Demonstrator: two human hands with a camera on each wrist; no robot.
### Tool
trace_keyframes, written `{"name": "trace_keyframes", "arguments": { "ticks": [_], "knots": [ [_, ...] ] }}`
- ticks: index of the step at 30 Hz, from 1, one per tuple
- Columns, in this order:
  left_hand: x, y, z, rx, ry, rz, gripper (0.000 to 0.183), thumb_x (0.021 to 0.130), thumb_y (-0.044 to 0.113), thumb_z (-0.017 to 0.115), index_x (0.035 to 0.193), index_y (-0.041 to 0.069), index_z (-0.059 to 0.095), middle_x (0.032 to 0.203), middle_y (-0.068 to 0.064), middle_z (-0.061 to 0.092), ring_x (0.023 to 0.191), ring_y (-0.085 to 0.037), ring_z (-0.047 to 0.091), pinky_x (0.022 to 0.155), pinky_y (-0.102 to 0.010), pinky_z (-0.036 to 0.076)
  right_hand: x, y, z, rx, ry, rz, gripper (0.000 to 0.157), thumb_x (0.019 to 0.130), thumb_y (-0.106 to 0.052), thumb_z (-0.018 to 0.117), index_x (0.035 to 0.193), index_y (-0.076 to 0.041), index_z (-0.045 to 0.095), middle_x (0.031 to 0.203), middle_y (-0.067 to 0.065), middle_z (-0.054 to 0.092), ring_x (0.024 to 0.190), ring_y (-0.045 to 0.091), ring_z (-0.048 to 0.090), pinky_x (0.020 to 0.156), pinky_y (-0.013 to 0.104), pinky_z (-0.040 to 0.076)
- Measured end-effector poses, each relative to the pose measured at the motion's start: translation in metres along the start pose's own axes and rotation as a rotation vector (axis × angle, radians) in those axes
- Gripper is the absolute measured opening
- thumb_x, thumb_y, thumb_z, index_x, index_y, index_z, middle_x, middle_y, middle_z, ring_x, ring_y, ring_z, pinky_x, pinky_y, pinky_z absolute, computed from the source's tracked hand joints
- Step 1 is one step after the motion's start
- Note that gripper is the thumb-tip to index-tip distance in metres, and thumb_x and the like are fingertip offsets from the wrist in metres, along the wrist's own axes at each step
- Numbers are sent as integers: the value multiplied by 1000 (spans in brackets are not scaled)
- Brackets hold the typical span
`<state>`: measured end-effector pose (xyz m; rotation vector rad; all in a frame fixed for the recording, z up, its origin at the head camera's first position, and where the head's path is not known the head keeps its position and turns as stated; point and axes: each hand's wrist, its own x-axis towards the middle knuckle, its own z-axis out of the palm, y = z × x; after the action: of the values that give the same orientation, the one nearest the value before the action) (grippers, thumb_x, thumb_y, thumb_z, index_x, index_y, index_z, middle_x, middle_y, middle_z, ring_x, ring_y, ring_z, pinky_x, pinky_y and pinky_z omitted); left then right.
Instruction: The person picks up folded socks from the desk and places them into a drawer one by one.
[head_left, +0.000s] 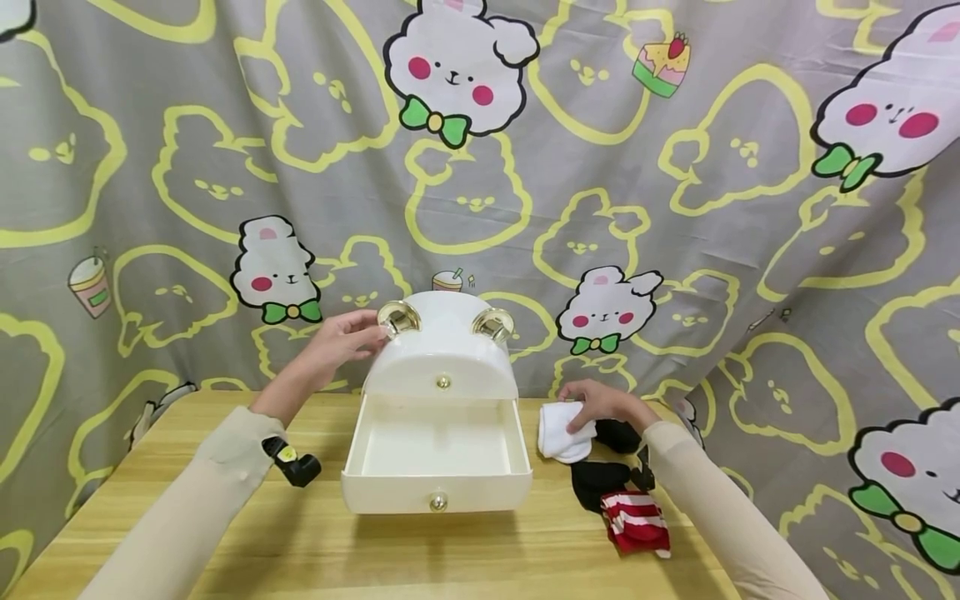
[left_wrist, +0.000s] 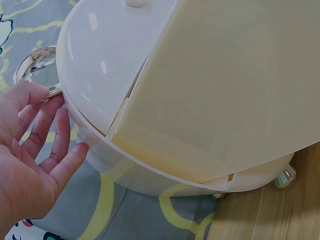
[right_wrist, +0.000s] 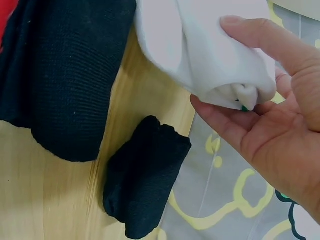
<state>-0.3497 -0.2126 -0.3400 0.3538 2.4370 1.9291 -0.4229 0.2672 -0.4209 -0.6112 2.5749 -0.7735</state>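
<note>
A white drawer box (head_left: 450,333) with two gold ears stands on the table, its lower drawer (head_left: 480,493) pulled out and bare inside. My left hand (head_left: 337,343) is at the box's left side; in the left wrist view its thumb and forefinger pinch the gold ear (left_wrist: 37,62) near its base, the other fingers spread beside the shell. Right of the drawer, my right hand (head_left: 600,403) grips a folded white sock (head_left: 564,433). The right wrist view has the thumb on top of this sock (right_wrist: 215,50) and fingers beneath it.
Close by the right hand lie a black folded sock (head_left: 618,435), another black sock (head_left: 598,482) and a red-and-white striped sock (head_left: 636,523). A patterned curtain (head_left: 480,200) hangs right behind the wooden table (head_left: 285,533).
</note>
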Motion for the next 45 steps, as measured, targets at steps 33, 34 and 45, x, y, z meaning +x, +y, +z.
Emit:
{"name": "trace_keyframes", "arguments": {
  "ticks": [33, 34, 45],
  "knots": [
    [-6, -1, -2, -1, 3, -1, 49, 102, 31, 64, 139, 0, 54, 97, 12, 69, 93, -7, 65, 114, -57, 43, -15, -30, -36, 73, 61, -126, 43, 83, -9, 83, 122, -1, 66, 113, 17, 65, 92, 20, 59, 76, 30, 54],
    [-5, -1, -2, 1, 4, -1, 49, 102, 31, 64, 139, 0, 54, 97, 12, 69, 93, -7, 65, 114, -57, 43, -16, -32, -39, 78, 60, -125, 42, 84, -9, 83, 122, -1, 67, 112, 16, 66, 91, 20, 60, 76, 30, 55],
    [-1, 1, -1, 0, 4, -11, 53, 102, 31, 64, 144, 2, 51, 102, 10, 69, 96, -7, 65, 114, -54, 45, -36, -63, -72, 119, 62, -114, 45, 86, -17, 84, 125, -8, 64, 103, 9, 69, 88, 20, 66, 76, 33, 59]
  ]
}}
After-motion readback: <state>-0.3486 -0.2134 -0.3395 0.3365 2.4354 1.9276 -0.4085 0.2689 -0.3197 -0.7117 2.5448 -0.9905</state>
